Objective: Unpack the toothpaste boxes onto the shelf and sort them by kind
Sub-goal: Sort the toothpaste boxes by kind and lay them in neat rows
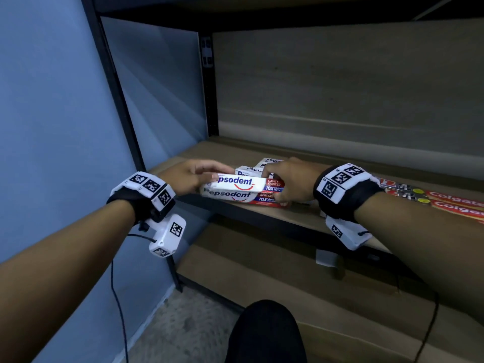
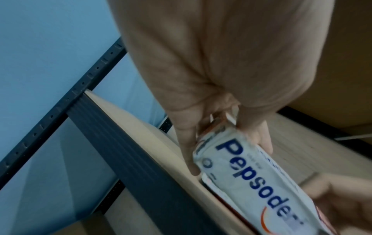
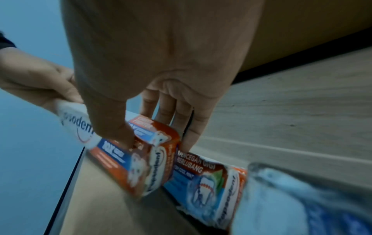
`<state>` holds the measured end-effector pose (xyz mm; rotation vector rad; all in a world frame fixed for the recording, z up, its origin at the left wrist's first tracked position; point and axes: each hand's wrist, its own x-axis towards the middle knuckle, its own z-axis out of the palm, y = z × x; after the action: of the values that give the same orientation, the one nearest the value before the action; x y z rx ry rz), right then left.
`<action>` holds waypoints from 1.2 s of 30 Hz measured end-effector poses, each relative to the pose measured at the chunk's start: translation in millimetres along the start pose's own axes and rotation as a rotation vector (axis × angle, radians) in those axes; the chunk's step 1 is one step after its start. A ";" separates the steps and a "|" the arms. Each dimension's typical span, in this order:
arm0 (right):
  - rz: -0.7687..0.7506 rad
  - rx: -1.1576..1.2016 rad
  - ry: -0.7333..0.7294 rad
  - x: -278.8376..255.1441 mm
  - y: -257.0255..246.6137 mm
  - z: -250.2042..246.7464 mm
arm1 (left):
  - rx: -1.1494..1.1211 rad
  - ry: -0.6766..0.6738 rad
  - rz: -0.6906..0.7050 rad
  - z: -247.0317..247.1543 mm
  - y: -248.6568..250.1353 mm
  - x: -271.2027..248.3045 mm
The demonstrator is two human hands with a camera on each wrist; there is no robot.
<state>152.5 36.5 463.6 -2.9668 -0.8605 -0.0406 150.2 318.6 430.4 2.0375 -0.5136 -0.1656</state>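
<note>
A white and red Pepsodent box lies lengthways at the front left of the wooden shelf, held at both ends. My left hand pinches its white end, with the fingers around the box. My right hand grips the red end, thumb on the front face and fingers behind it. Whether the box rests on the board or hovers just above it is unclear. More Pepsodent boxes lie right behind, one of them a blue cool-mint box.
Red Colgate boxes lie along the shelf to the right of my right wrist. A black upright post and a blue wall border the shelf on the left. A lower shelf sits beneath, and my knee is below it.
</note>
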 end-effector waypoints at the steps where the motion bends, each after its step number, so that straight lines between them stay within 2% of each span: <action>1: 0.011 0.002 -0.016 -1.5 1.2 0.8 | -0.035 0.019 -0.028 -0.5 1.2 1.8; 7: 0.094 -0.019 -0.027 -4.6 9.9 1.2 | 0.160 0.083 -0.020 6.0 6.1 14.8; 16: 0.166 -0.111 0.003 -7.2 21.0 9.3 | 0.376 0.191 -0.050 30.1 -12.7 55.1; 21: 0.169 -0.056 -0.016 -11.6 27.9 11.5 | 0.448 0.061 -0.131 26.0 -19.8 72.7; 36: 0.293 0.003 0.018 -20.0 38.2 17.8 | 0.542 0.091 -0.105 40.9 -10.6 85.8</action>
<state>156.2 -5.4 443.4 -3.0497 -0.4166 -0.0538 217.2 253.9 408.8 2.5890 -0.4239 0.0084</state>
